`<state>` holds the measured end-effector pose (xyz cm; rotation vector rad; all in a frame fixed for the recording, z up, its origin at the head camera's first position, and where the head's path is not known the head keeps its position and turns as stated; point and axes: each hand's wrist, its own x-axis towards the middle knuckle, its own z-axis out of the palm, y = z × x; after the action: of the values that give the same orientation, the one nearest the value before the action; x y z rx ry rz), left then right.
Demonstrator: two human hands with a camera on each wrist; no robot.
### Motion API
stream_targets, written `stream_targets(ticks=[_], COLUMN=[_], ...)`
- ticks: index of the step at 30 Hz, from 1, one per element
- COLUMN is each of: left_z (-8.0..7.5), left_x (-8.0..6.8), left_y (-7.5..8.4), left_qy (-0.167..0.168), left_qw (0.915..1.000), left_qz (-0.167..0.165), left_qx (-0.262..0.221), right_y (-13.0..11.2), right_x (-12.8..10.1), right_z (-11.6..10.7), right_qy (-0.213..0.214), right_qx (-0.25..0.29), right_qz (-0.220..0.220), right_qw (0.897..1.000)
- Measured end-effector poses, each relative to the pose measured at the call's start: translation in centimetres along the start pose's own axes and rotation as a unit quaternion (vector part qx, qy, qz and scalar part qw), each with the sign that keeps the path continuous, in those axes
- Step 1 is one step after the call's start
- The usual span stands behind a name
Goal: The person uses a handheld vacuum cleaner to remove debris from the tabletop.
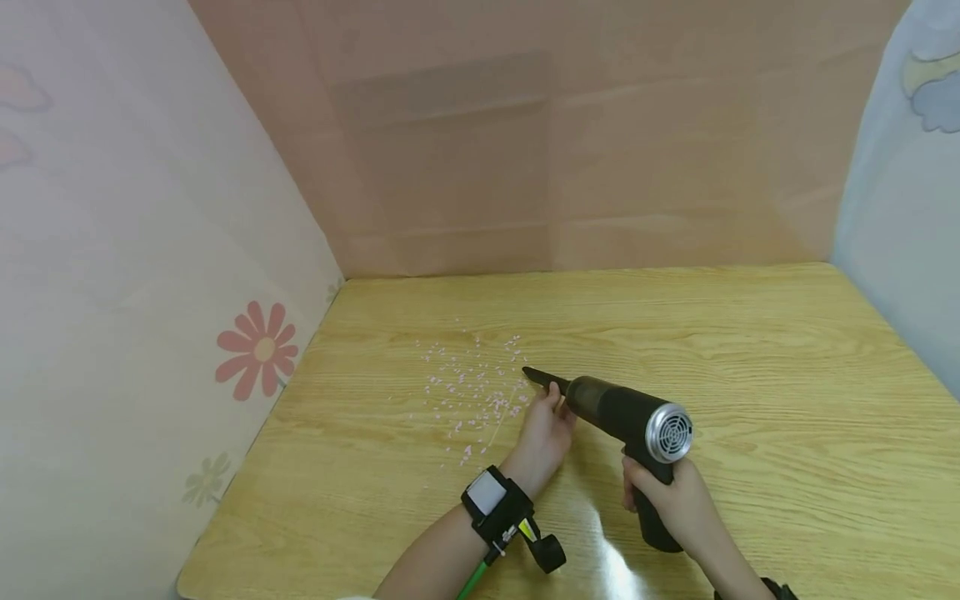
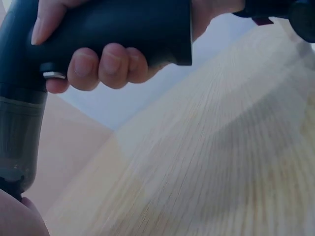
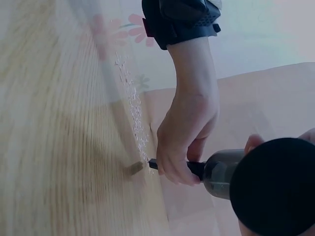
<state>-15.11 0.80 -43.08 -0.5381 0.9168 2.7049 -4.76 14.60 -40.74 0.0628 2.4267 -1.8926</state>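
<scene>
Hands came nearest the camera: the right hand (image 1: 670, 498) wrapped its curled fingers (image 2: 101, 66) round the pistol grip of a black handheld vacuum (image 1: 626, 414), and the left hand (image 1: 545, 433) pinched the narrow nozzle (image 1: 542, 379) near where it met the smoky translucent barrel. The vacuum lay almost level above the table (image 1: 765, 350), its round silver vent grille (image 1: 669, 432) turned back toward the person and the nozzle tip pointing away and left. It looked rigid and hard-shelled, of moderate weight with most of the bulk at the motor end, so the grip seemed the natural place to carry it, while the thin nozzle probably wanted only light guiding fingers. Just beyond the tip lay a scatter of tiny pink and white scraps (image 1: 472, 387), which looked light enough to drift at a breath. Farther off stood a flower-printed panel (image 1: 257, 348) on the left and a plain back wall (image 1: 570, 150).
</scene>
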Motion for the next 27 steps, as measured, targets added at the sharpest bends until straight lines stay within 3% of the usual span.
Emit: stream_targets(ticks=[6,20,27], left_z=[-0.5,-0.7,-1.0], left_x=[-1.0,-1.7,-2.0], left_y=[-0.2,-0.2,-0.3], left_qy=[0.008,0.007,0.007], left_qw=[0.9999,0.9997,0.9997], left_qz=[0.005,0.009,0.006], left_qx=[0.013,0.020,0.022], right_y=[0.3,0.7,0.8], right_x=[-0.5,-0.9,-1.0], right_z=[-0.2,-0.4,-0.3], right_qy=[-0.016,-0.026,-0.025], right_qx=[-0.001,0.007,0.004], right_qz=[0.013,-0.015,0.000], right_qw=[1.000,1.000,1.000])
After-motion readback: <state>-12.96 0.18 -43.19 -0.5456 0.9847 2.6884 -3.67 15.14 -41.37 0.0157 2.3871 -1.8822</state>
